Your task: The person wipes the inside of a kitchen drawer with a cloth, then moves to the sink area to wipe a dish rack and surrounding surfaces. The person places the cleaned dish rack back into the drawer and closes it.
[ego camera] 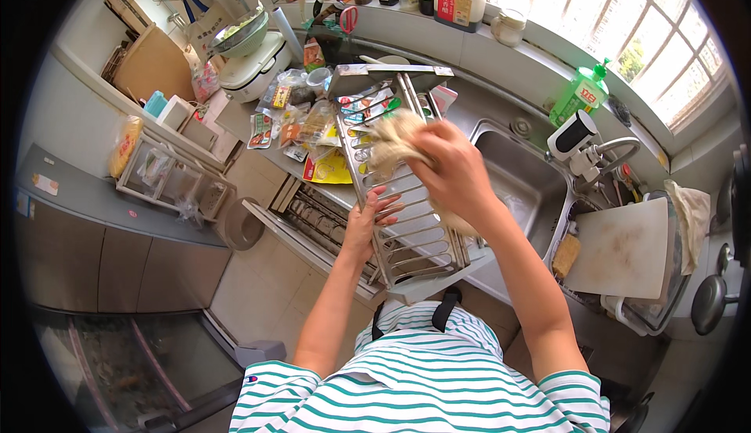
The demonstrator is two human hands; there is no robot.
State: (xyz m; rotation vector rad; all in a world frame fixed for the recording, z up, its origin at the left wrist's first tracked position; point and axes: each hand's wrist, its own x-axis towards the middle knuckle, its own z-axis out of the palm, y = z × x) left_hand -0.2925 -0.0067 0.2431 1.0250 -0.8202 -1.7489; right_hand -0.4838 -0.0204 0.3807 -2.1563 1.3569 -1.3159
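A slatted metal rack (416,245) is held up before me, its long side slanting from upper left to lower right, over the counter's edge. My left hand (369,222) grips its left side rail, with fingers reaching between the bars. In my right hand (449,163) is a beige cloth (396,136), bunched and slightly blurred, over the upper middle of the rack. Part of the cloth hangs below that hand. Behind the rack lie food packets, partly hidden by its bars.
A stainless steel sink (528,189) with a tap (616,148) is at the right, near a green soap bottle (581,95) and a white cutting board (622,248). Packets (328,166) crowd the counter at the left. Below them a drawer (311,245) stands pulled out.
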